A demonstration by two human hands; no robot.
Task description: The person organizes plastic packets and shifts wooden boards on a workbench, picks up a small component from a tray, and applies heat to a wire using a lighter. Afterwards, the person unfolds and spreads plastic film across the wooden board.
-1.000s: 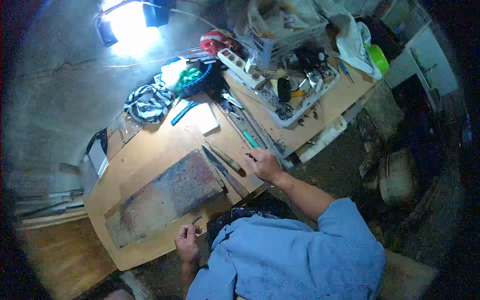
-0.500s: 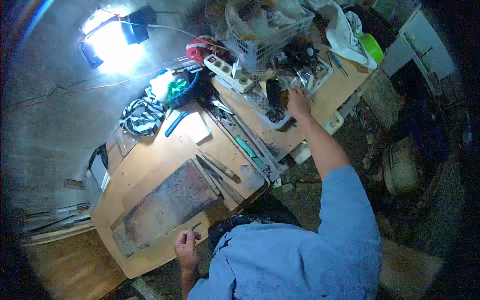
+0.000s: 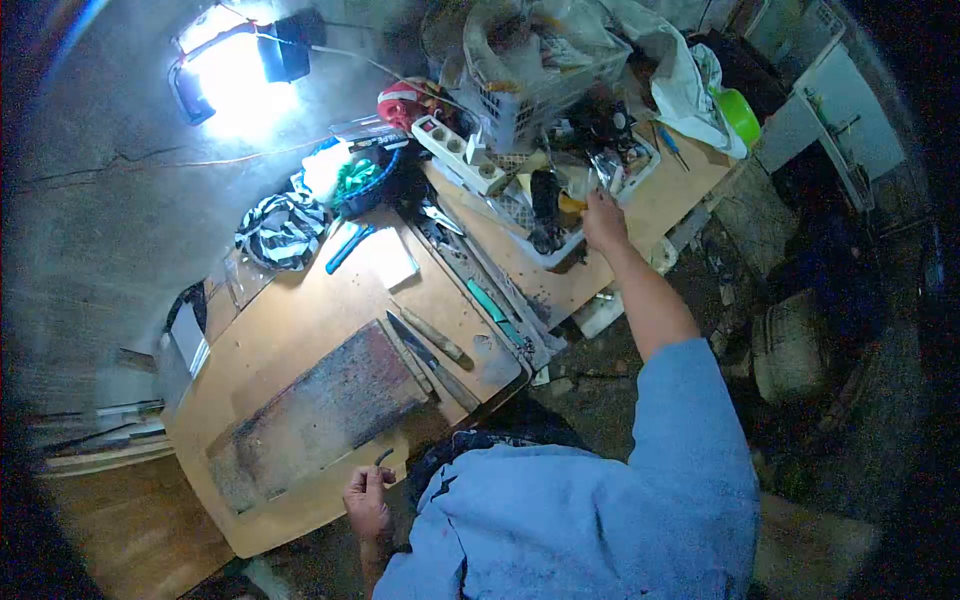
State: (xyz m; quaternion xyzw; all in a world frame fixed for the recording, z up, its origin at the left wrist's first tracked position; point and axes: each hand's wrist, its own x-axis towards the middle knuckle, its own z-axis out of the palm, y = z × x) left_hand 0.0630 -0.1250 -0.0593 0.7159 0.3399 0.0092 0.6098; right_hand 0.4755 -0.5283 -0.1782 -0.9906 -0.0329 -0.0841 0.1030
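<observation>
A small dark curved piece (image 3: 384, 456) sticks up out of the left hand (image 3: 368, 500), just past the near edge of the stained slab (image 3: 320, 415). The thumb and fingers there are pinched together on its lower end; a light, firm pinch seems enough for something so slim, with the curved tip left free as it is.

The right hand (image 3: 604, 222) is stretched out over the near rim of the cluttered white tray (image 3: 562, 258), just beside a yellow item (image 3: 571, 204) and near a black object (image 3: 545, 195). Whether its fingers are apart or closed on something cannot be told. Among such crowded pieces, working from above with the fingertips and looking first for hard edges would be the careful way.

On the table (image 3: 270, 350), a knife (image 3: 420, 345) and a tapered wooden stick (image 3: 432, 332) lie beside the slab, well apart from the right hand; the forearm is best carried clear of that blade. Farther out are a green strip (image 3: 490, 308), a power strip (image 3: 455, 150) and a bright lamp (image 3: 225, 70), whose light helps with parts this small.
</observation>
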